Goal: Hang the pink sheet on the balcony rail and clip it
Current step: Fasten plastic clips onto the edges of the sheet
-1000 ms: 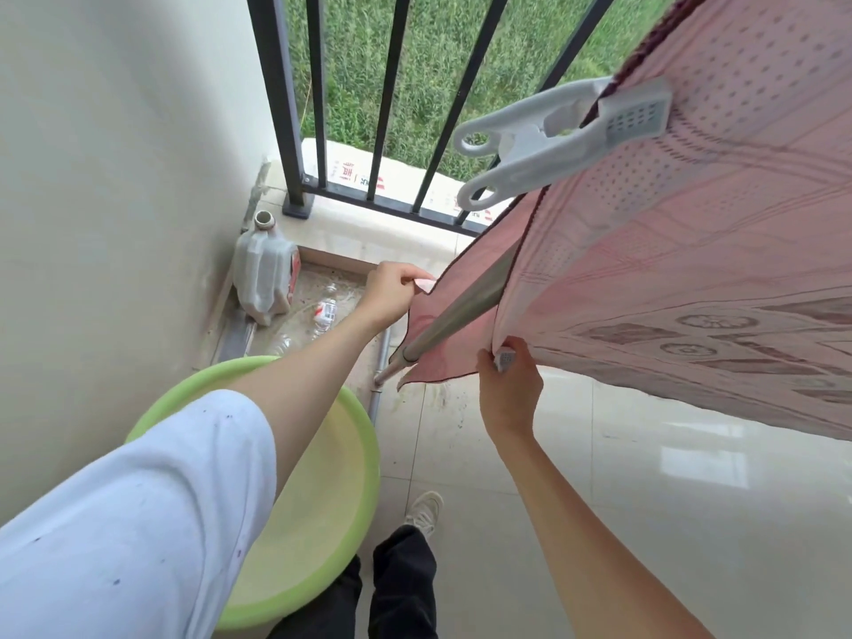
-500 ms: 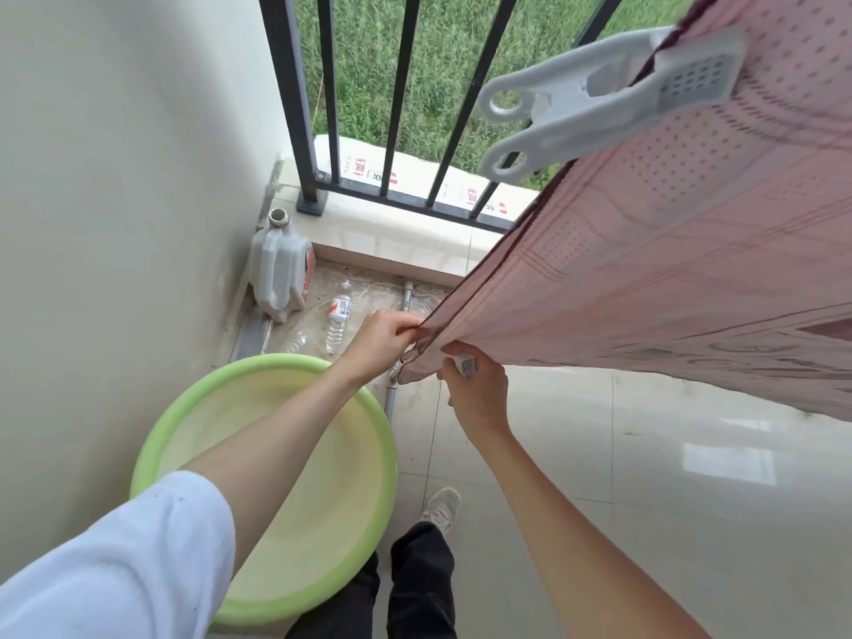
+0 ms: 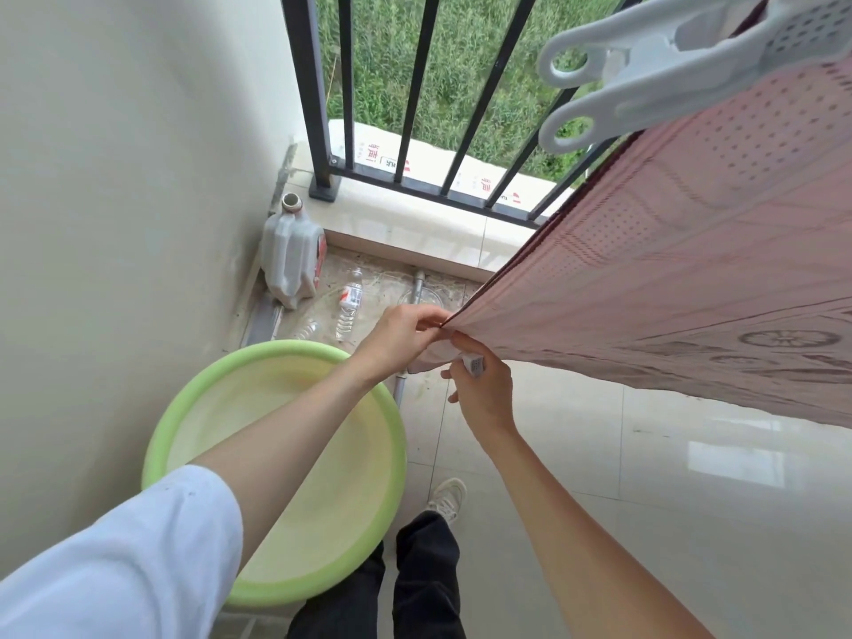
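Hands meet at frame centre: left hand [image 3: 400, 338] and right hand [image 3: 482, 385] both pinch the lower corner of the pink sheet [image 3: 668, 288]. Sheet fans up-right from that grip, w/ white clip [image 3: 668, 62] clamped on it at upper right.

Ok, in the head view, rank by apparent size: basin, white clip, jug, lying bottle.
1. Basin, largest.
2. White clip, though it looms because it is close to the camera, so its true size against the jug is unsure.
3. Jug.
4. Bottle, smallest.
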